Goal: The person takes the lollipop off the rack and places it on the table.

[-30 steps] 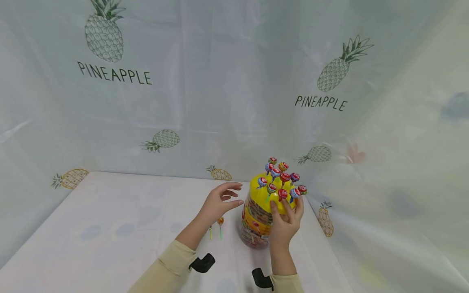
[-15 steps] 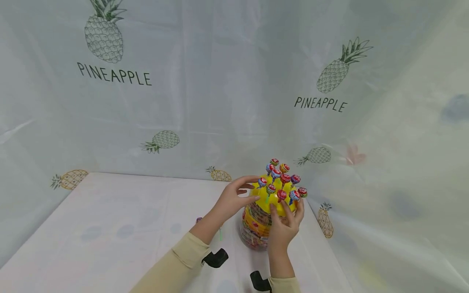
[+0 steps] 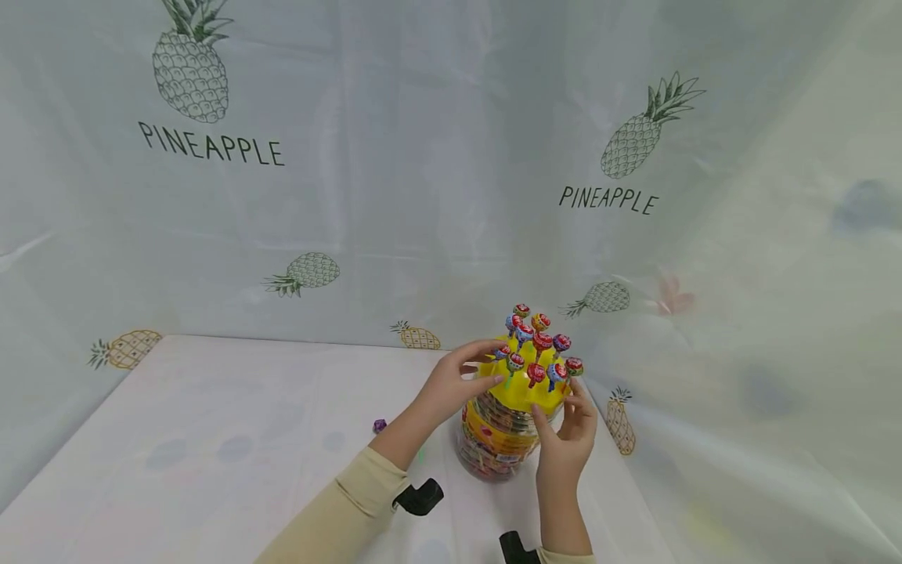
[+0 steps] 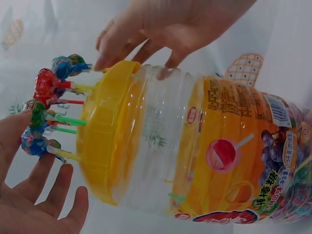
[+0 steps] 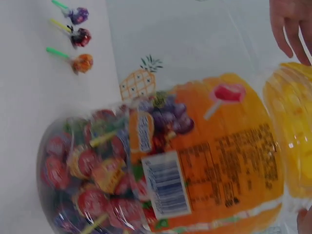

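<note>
A clear plastic jar [image 3: 493,454] of wrapped lollipops stands upright on the table, with an orange label. Several wrapped lollipops [image 3: 543,343] stand on their sticks in its yellow lid [image 3: 523,392]. My left hand [image 3: 451,380] reaches to the lid's left side, thumb and fingers spread around a blue lollipop [image 4: 35,141]; the thumb seems to touch a green lollipop [image 4: 36,112]. At the lid's front right, my right hand [image 3: 569,442] has loosely bent fingers; in the left wrist view a fingertip meets the lid's edge near a stick, with nothing visibly gripped.
Three loose lollipops lie left of the jar: a purple lollipop [image 5: 78,15], a dark red lollipop [image 5: 81,36] and an orange lollipop [image 5: 83,63]. My left forearm mostly hides them in the head view. A pineapple-printed sheet [image 3: 423,196] hangs behind the white table [image 3: 232,407].
My left hand has moved right to the lid and its lollipops. My right hand has drawn back slightly, down and right, from the lollipops at the front. The view has shifted a little.
</note>
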Demonstrator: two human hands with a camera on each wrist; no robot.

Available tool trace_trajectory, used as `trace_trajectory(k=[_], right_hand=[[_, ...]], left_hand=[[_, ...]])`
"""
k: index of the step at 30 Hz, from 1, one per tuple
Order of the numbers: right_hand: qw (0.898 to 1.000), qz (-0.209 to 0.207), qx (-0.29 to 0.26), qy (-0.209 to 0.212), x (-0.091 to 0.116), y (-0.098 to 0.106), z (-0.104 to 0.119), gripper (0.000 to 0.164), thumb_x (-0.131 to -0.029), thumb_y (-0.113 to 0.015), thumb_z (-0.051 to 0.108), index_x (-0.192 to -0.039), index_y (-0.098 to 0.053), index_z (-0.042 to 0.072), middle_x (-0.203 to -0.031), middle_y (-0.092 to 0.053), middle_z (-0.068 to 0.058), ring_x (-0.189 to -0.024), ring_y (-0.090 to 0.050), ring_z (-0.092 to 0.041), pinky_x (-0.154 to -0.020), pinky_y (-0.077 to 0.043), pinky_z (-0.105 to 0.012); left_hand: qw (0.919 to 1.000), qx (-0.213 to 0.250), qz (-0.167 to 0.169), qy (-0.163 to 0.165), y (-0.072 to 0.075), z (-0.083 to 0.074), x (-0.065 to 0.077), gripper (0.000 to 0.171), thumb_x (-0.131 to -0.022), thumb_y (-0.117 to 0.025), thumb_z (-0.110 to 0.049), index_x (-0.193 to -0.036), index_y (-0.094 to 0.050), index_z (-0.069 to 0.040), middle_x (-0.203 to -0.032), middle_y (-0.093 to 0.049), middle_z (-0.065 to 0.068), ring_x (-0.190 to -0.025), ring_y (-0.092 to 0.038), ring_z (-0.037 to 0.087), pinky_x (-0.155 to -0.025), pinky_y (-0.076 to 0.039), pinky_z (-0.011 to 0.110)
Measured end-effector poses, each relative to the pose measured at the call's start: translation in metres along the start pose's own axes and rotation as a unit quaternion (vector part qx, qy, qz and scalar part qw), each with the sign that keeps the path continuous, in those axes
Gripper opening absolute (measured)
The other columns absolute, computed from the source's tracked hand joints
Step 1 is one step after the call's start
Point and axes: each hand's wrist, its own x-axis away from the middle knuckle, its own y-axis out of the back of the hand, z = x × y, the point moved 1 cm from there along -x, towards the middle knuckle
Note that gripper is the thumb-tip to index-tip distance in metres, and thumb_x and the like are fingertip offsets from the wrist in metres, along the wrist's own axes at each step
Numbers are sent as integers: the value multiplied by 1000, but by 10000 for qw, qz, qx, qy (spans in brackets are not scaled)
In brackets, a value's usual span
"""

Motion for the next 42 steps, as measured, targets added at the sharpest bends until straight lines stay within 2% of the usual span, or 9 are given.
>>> trace_trajectory(k=[3,6,11,16,22,27,30,33,42], right_hand=[[9997,135,-182,-34,-7,4,2,50,-86,-66,-12,-125,-38,-4,-145,-37,-13,-139,-27,-27,-114,-24,-36],[9990,349,-84,-277,-15,6,1,53,-90,-61,-11,-134,-34,-1,-146,-31,-10,-141,-22,-27,-111,-30,-28],[9953,638,132,-712,-24,6,-3,53,-92,-58,-6,-136,-31,5,-148,-28,-7,-143,-19,-27,-106,-34,-22],[9920,824,425,-856,-29,6,-9,52,-94,-59,-1,-138,-34,7,-146,-36,-5,-139,-28,-22,-106,-33,-19],[9905,940,407,-914,-34,5,-11,46,-93,-62,2,-135,-44,9,-140,-44,-1,-128,-42,-17,-96,-42,-18],[9891,1037,345,-989,-35,6,-15,54,-95,-61,4,-145,-43,14,-136,-45,-2,-122,-48,-18,-93,-45,-19],[9900,1150,203,-794,-35,6,-19,57,-97,-58,4,-149,-40,15,-139,-44,-3,-121,-49,-19,-93,-47,-21],[9914,1213,187,-465,-35,6,-23,55,-98,-56,4,-149,-40,15,-141,-41,-3,-122,-48,-20,-92,-47,-21],[9919,1263,46,138,-33,5,-34,54,-97,-53,0,-148,-41,11,-143,-36,-4,-128,-42,-21,-94,-46,-21]], left_hand=[[9999,99,58,1,-1,-1,-1,46,-91,-71,-25,-135,-59,-27,-133,-57,-7,-118,-53,18,-101,-41,49],[9998,208,64,-1,-2,-1,-1,46,-91,-71,-24,-135,-59,-27,-132,-57,-5,-118,-52,20,-101,-41,50],[9997,232,-8,-8,-3,-2,-1,47,-91,-72,-22,-135,-58,-29,-130,-58,-5,-117,-53,19,-101,-42,48],[9995,244,-195,-81,-2,-6,1,52,-90,-72,-16,-137,-56,-28,-132,-56,-5,-117,-52,18,-100,-43,43],[9965,705,-445,-101,-2,-4,3,55,-89,-72,-10,-140,-53,-24,-136,-53,0,-122,-51,22,-100,-45,41],[9932,855,-719,-316,7,-1,19,55,-89,-71,-8,-139,-53,-22,-136,-53,0,-121,-51,22,-99,-45,41],[9903,978,-948,-285,14,7,33,55,-88,-70,-3,-138,-54,-19,-135,-53,2,-120,-52,24,-99,-45,45],[9872,1127,-1125,-112,19,18,42,55,-88,-70,0,-138,-54,-16,-133,-54,5,-119,-52,27,-99,-45,46],[9807,1257,-1430,440,30,66,61,53,-87,-70,2,-135,-56,-15,-123,-59,10,-114,-54,34,-91,-50,32]])
